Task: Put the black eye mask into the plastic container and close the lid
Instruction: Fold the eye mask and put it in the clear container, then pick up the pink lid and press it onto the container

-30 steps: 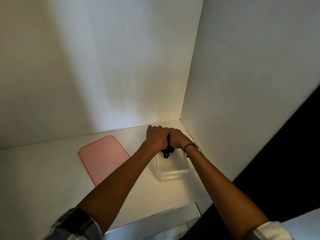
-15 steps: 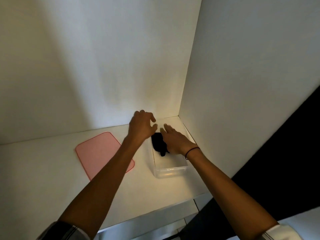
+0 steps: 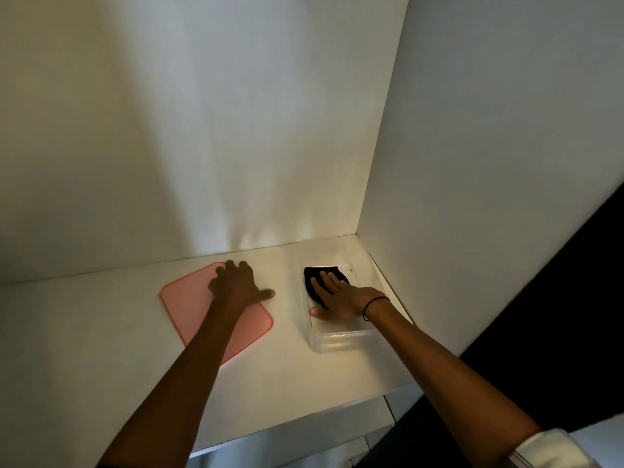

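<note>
Now the mask lies inside the box, at its far end, pressed flat under the right hand, fingers spread, gripping nothing. Left of the box, the left hand rests open on the pink lid. Soft and light, the mask may spring up; the thin lid looks bendy, best pinched at an edge.

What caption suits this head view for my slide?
Right hand presses the black eye mask into the clear container; left hand rests on the pink lid.
</note>
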